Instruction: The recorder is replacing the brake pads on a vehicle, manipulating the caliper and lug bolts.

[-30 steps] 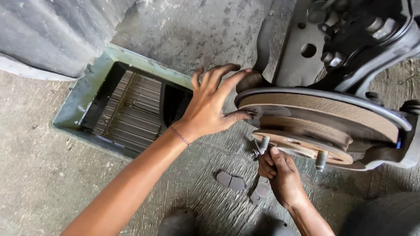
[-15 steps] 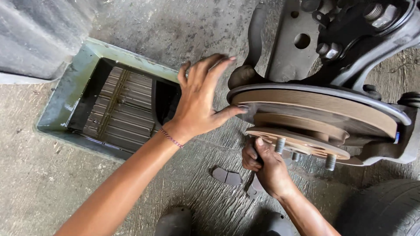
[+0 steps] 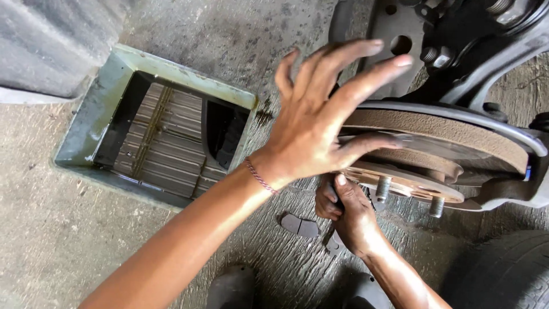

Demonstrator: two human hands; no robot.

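Rusted disc: brake disc [image 3: 452, 134] is seen on the hub, lying flat-on to the right of both hands, studs pointing down-left.
Left hand: left hand [image 3: 320, 126] is spread wide, thumb laid against the disc edge.
Right hand: right hand [image 3: 346, 214] is curled shut under the hub on something dark; what it is cannot be told.
Nearer hand: left.
Floor: brake pads [image 3: 300, 225] are lying beside the right hand.
Change: the left fingers are raised higher than half a second ago.

A car repair workshop: a bare brake disc [image 3: 440, 137] with wheel studs [image 3: 383, 187], stained concrete floor [image 3: 51, 240], floor drain [image 3: 154, 137].
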